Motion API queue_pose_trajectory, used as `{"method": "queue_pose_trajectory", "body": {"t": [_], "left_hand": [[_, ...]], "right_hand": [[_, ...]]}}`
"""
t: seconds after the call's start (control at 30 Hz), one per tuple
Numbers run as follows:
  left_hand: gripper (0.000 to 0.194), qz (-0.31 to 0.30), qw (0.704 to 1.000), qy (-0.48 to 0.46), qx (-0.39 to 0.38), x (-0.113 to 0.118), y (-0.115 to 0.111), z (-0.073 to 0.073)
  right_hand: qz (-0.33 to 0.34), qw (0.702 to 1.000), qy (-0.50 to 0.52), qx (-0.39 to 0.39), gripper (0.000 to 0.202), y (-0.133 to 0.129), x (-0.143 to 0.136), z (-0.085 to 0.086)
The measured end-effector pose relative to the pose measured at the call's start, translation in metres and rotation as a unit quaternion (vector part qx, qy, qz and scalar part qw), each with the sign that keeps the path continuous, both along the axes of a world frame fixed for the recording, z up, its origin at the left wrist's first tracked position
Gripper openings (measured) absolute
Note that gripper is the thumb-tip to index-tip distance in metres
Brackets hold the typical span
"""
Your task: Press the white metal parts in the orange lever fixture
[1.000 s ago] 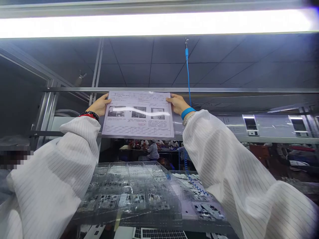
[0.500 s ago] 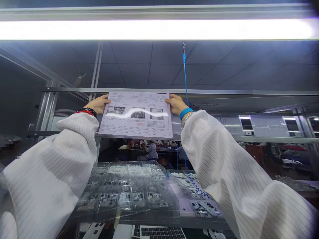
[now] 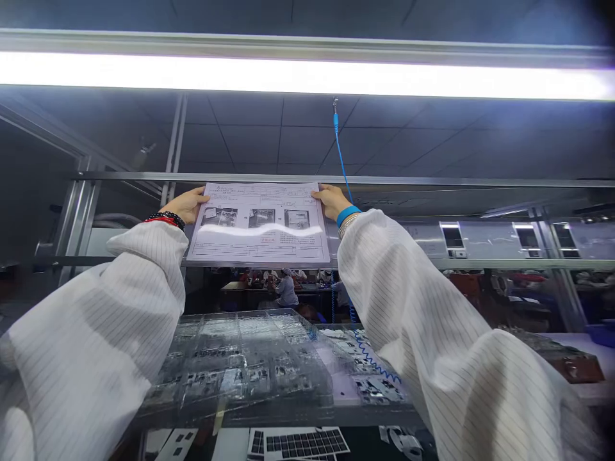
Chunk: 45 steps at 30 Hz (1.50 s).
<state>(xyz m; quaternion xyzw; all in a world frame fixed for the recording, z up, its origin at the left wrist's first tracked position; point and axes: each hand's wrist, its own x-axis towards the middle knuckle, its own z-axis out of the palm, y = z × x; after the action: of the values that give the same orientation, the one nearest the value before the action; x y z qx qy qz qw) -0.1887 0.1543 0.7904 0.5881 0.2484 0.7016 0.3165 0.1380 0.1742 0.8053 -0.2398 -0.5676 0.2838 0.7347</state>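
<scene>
A printed sheet [image 3: 259,246] with three small photos and a glossy, light-reflecting surface hangs upright between both hands, just under a metal rail. My left hand [image 3: 186,203] pinches its upper left corner, thumb on the front. The upper right corner is gripped by my right hand [image 3: 332,200], also with the thumb in front. Dark beads and a red band circle the left wrist; a blue strap [image 3: 348,214] and metal bangles circle the right. The fingers behind the sheet are hidden.
Clear compartment trays [image 3: 250,358] with small parts stand on a shelf below. A metal rail [image 3: 269,178] crosses above the sheet, under a bright tube light [image 3: 288,73]. A blue coiled cord [image 3: 372,358] hangs at the right. Farther back sits a person [image 3: 287,289].
The view has shifted slightly, so the lamp sits lower and the cord farther left. Both hands keep hold of the sheet, and the glare on it has moved down a little.
</scene>
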Motion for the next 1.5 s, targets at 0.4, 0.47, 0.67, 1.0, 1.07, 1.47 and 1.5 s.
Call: {"method": "queue_pose_trajectory", "body": {"t": [0.4,0.47,0.67,1.0,1.07,1.47,1.5], "left_hand": [[0.039,-0.004,0.998,-0.002,0.065,0.001,0.004,-0.007],[0.038,-0.001,0.997,0.008,0.073,-0.001,0.006,-0.007],[0.04,0.029,0.996,0.003,0.09,-0.007,0.019,0.001],[0.032,0.031,0.997,-0.023,0.067,0.002,0.02,0.002],[0.03,0.042,0.996,-0.04,0.074,0.004,0.021,0.001],[0.031,0.094,0.99,0.001,0.106,0.001,0.025,-0.001],[0.031,0.093,0.99,0.019,0.102,-0.002,0.023,-0.004]], "right_hand": [[0.013,1.0,-0.004,0.009,0.022,0.004,0.001,-0.001],[0.019,1.0,-0.006,0.014,0.021,0.004,0.001,-0.001],[0.023,0.999,-0.004,0.029,0.019,0.005,0.0,-0.003],[-0.018,0.999,0.011,0.024,0.017,0.007,-0.004,0.01],[-0.017,1.0,0.008,0.021,0.012,0.007,-0.003,0.01],[0.071,0.987,-0.1,-0.102,0.016,0.002,0.017,-0.07],[0.068,0.99,-0.085,-0.094,0.017,0.005,0.015,-0.073]]}}
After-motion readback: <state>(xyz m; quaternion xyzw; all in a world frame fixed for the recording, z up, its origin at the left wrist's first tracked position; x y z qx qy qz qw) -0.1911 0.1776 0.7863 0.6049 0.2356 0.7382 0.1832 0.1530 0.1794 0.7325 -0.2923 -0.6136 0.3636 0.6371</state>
